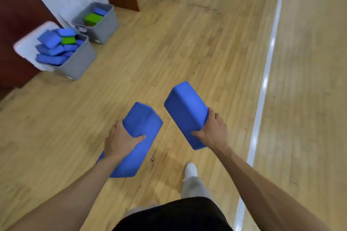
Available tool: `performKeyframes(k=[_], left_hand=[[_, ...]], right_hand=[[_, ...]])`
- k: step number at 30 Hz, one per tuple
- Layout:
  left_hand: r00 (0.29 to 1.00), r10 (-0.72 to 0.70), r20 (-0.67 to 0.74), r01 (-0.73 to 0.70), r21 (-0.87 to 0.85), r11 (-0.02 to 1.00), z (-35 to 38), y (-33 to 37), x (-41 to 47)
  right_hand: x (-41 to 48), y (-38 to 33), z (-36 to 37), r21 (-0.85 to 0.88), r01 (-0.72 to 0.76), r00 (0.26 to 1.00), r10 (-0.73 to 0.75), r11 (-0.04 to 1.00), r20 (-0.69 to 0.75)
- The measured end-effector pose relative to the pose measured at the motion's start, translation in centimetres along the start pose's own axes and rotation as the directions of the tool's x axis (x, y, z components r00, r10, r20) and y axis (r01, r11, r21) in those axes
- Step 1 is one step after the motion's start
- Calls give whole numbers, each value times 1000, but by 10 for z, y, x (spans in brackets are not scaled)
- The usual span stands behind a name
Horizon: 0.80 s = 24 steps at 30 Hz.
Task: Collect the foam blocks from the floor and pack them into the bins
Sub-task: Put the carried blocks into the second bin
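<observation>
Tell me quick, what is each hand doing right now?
Left hand: closed, holding the lower blue block.
Right hand: closed, holding the upper blue block.

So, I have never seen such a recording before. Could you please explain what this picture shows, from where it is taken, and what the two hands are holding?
There is no machine here. A person works with bare hands, and the single picture comes from a camera worn on the head, looking forward and down. That is why the arms enter from the bottom edge. The left hand grips a blue foam block, and the right hand grips a second blue block. Both blocks are held above the wooden floor. Ahead on the left stand two grey bins. The nearer bin is heaped with blue blocks and one green one. The farther bin holds green and blue blocks. A white shoe shows below, and a white line runs along the floor on the right.
</observation>
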State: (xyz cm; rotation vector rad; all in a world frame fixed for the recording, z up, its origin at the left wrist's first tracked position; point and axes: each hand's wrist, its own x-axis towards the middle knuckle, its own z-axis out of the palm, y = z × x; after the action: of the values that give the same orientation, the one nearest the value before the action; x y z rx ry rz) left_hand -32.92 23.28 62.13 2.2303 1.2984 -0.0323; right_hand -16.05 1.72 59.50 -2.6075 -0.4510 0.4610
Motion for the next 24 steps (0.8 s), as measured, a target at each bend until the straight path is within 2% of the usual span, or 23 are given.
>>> performKeyframes(k=[5,8,12,18,24], left_hand=[[987,6,-159,-33,-172,985,-50,80,113],[972,-66,-225,-1,-284,959,-66,101,171],[950,-168,-262,59,-376,925,-67,92,251],[892,-349,-287,194,-454,870,-89,66,397],[873,-343,-348,164,-453,877,-177,80,545]], right_hand=[[139,-83,-40,48,183,979,-178,982,-100],[211,-135,-51,38,277,954,-270,960,-129],[295,-200,-32,-19,354,929,-354,935,-106],[421,-311,13,-56,391,920,-392,919,-22],[544,-438,6,-23,463,883,-463,886,-74]])
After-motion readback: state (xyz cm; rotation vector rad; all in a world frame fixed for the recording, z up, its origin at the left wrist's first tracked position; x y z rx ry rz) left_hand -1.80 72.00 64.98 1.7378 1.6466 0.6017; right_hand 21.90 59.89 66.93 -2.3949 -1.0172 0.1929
